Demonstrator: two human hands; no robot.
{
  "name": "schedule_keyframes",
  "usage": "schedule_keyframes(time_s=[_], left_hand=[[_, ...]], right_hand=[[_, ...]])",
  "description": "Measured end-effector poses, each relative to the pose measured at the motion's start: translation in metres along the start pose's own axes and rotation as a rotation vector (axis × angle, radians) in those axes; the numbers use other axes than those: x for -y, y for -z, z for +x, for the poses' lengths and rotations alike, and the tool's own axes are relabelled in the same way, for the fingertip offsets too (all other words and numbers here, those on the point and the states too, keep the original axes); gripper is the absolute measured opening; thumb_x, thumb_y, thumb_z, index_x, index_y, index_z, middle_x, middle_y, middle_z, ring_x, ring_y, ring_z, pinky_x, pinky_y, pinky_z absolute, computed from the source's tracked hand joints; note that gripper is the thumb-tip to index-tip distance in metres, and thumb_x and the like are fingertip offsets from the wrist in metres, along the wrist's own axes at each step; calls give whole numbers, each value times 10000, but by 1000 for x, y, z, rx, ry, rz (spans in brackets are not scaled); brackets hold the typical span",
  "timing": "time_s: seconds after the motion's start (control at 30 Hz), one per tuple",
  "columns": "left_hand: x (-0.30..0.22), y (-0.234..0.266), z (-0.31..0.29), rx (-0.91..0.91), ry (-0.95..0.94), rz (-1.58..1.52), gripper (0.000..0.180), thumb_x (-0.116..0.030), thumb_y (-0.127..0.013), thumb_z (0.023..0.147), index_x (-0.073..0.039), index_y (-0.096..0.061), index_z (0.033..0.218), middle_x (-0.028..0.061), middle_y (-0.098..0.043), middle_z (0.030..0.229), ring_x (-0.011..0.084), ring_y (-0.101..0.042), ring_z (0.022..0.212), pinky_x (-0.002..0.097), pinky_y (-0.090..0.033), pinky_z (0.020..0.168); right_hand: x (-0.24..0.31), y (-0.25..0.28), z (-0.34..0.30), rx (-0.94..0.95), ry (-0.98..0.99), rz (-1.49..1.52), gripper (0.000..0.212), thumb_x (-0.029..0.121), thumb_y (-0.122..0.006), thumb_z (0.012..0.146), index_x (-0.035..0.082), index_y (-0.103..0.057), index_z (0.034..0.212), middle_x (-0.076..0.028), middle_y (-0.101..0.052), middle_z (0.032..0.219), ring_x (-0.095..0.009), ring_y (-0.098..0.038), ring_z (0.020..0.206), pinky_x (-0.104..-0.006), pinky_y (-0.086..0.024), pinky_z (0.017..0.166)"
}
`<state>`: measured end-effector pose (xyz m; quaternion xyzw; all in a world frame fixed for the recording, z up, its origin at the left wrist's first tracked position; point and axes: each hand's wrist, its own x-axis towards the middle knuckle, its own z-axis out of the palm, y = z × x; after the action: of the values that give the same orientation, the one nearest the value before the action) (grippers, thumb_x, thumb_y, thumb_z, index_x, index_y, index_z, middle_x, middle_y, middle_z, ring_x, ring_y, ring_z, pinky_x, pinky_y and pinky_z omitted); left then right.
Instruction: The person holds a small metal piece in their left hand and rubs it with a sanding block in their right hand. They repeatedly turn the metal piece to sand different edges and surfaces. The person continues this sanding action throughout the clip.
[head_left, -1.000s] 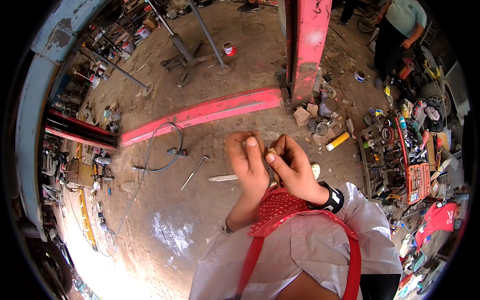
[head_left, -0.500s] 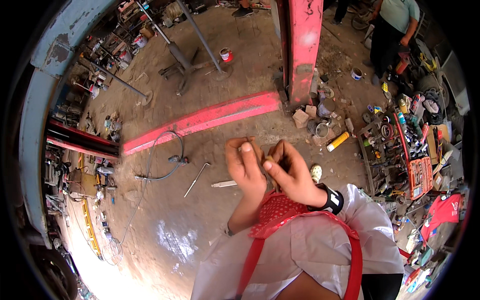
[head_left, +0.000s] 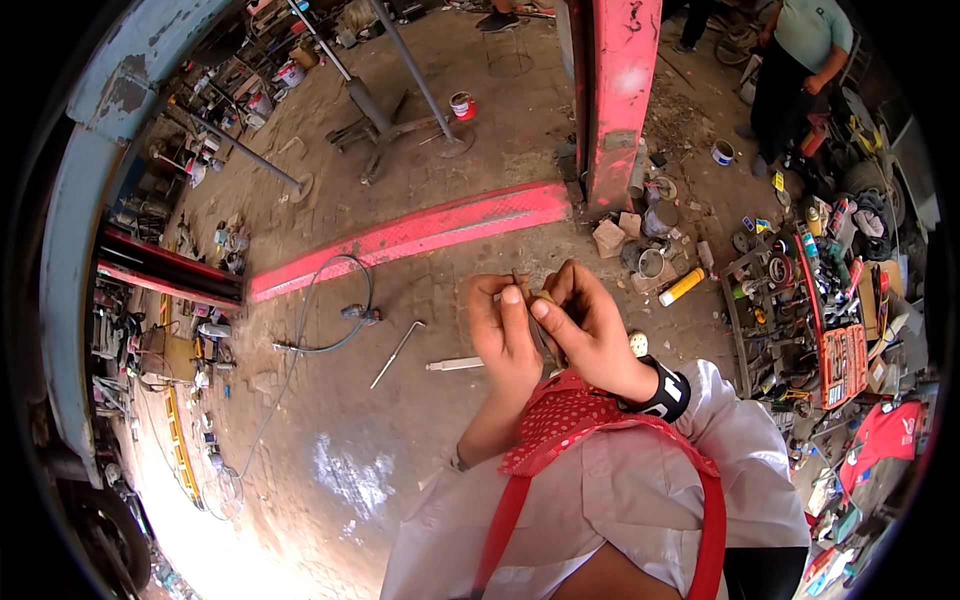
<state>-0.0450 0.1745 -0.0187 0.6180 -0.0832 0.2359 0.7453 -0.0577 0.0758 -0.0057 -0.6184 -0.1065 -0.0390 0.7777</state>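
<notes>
Both my hands meet in front of my chest, fingertips almost touching. My left hand (head_left: pixel 503 325) is closed in a pinch, thumb up, around a thin dark piece (head_left: pixel 517 279) whose tip pokes out above the fingers. Between the thumb and curled fingers of my right hand (head_left: pixel 592 330) sits a small brass-coloured piece (head_left: pixel 540 297), pressed close to the left fingertips. Its exact kind is too small to tell. A black wristband (head_left: pixel 668 393) circles my right wrist. Just below the hands lies the red polka-dot cloth (head_left: pixel 565 415) of my apron.
A red steel beam (head_left: pixel 420 238) crosses the floor to a red post (head_left: pixel 622 110). On the floor lie a bent-handled wrench (head_left: pixel 397 355), a flat metal bar (head_left: pixel 455 364), a hose (head_left: pixel 330 350) and a yellow tube (head_left: pixel 682 287). A tool-laden bench (head_left: pixel 822 330) stands right; a person (head_left: pixel 797 75) stands beyond.
My left thumb has come nearer to the right one, and the right thumb has risen slightly. The brass-coloured piece shows more clearly. The whole view has shifted a little.
</notes>
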Motion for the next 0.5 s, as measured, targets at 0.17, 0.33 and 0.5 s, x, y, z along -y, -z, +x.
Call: schedule_keyframes(time_s=[0.17, 0.33, 0.5], left_hand=[[12, 10, 2, 8, 28, 20, 156, -160, -435, 989, -8, -471, 979, 21, -508, 800, 61, -440, 705, 220, -363, 620], [9, 2, -1, 13, -3, 57, 158, -153, -428, 990, -1, -471, 984, 41, -532, 858, 73, -448, 734, 229, -382, 660], [13, 6, -2, 13, -2, 54, 148, -141, -418, 991, -3, -471, 988, 53, -530, 901, 93, -473, 781, 243, -406, 717]], right_hand=[[-4, -1, -7, 25, -83, 75, 191, 106, -580, 929, 47, -427, 831, 13, -463, 681, -25, -433, 515, -202, -333, 441], [-10, 1, 11, -24, 67, -5, 184, 97, -575, 929, 44, -423, 842, 6, -474, 662, -29, -439, 499, -202, -321, 424], [-10, 4, 1, 24, -1, 42, 174, 84, -573, 928, 49, -420, 852, 10, -468, 666, -26, -449, 514, -197, -324, 432]])
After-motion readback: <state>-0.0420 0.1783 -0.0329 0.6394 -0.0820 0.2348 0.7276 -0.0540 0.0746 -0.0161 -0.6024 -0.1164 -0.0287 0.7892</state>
